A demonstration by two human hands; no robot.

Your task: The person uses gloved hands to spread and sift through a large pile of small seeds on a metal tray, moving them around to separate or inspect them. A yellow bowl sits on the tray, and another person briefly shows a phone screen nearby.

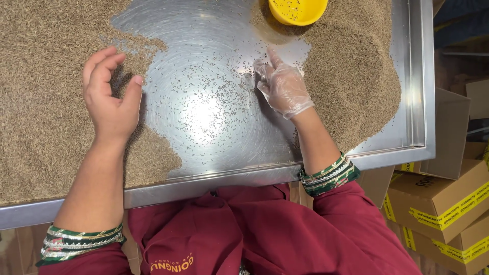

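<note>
On the steel desk (417,76), brown seeds lie in two heaps with a cleared, shiny patch between them. The bare left hand (109,99) rests open, fingers loosely curled, at the inner edge of the large seed heap (46,102), touching it. The right hand (282,86), in a clear plastic glove, is open with a finger extended over the scattered seeds (204,91), just beside the smaller seed heap (351,71). A yellow bowl (298,10) sits on that heap, beyond the right hand.
</note>
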